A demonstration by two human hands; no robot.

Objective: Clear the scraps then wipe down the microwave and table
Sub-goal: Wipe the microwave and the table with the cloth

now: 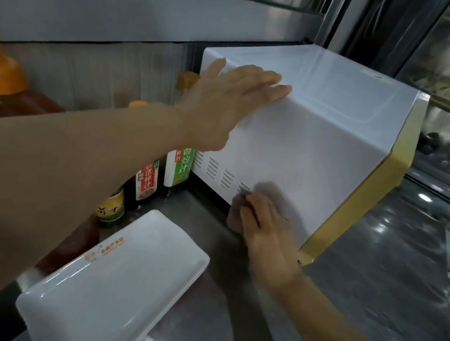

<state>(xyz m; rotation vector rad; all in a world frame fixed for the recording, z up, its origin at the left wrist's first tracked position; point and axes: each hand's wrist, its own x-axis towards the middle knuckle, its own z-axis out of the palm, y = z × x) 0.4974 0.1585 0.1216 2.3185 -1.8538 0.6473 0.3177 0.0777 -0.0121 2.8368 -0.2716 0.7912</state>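
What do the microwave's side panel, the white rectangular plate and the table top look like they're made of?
Microwave: the side panel looks like painted sheet metal, smooth white semi-gloss, with punched vent slots and a folded top edge. White rectangular plate: glossy, soft highlights, printed logo; melamine or glazed ceramic, hard to tell which. Table: likely stainless steel, grey with blurred reflections.

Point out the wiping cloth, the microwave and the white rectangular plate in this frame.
cloth (234,222): head view, brown fold below the right hand's fingers.
microwave (309,154): head view, bare white side panel.
white rectangular plate (122,281): head view, its flat middle.
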